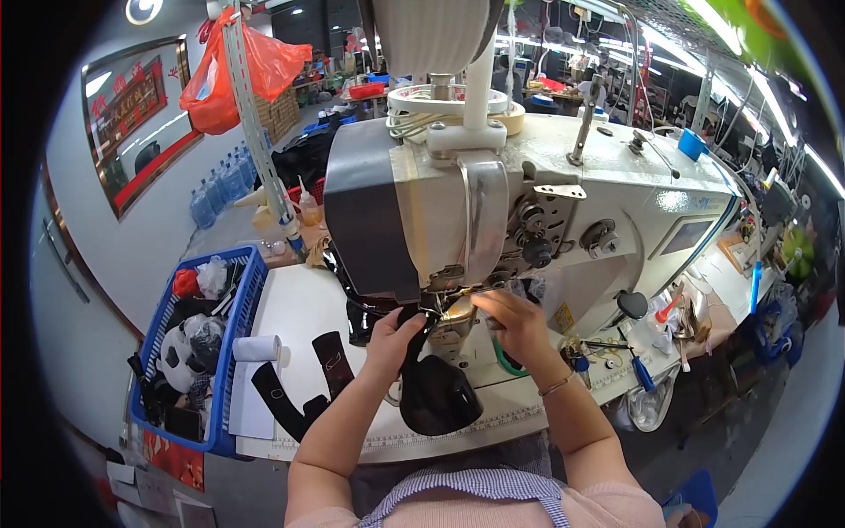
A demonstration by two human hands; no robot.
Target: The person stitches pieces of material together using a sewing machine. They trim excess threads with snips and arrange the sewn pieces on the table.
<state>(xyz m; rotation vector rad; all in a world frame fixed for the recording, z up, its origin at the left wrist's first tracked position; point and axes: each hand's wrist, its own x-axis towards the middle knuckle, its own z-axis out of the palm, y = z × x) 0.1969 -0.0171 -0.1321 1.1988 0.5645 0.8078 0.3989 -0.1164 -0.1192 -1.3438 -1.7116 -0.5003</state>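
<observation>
My left hand [387, 346] is closed on a glossy black piece [440, 398], which looks like a shoe upper. Its rounded end hangs in front of the post of a white industrial sewing machine [546, 220], and the upper part reaches the needle area. On the other side of the post, my right hand [521, 327] has its fingers bent together with the tips by the needle; whatever they pinch is too small to make out. Flat black cut pieces [331, 363] with small buckle-like shapes lie on the white table [295, 304], left of my left hand.
At the left stands a blue basket [251, 264] with bags and black items. A paper roll [256, 348] is beside it. Right of the machine lie a blue-handled screwdriver [643, 374] and a red-tipped bottle [664, 312]. A red plastic bag [255, 70] hangs from a metal post.
</observation>
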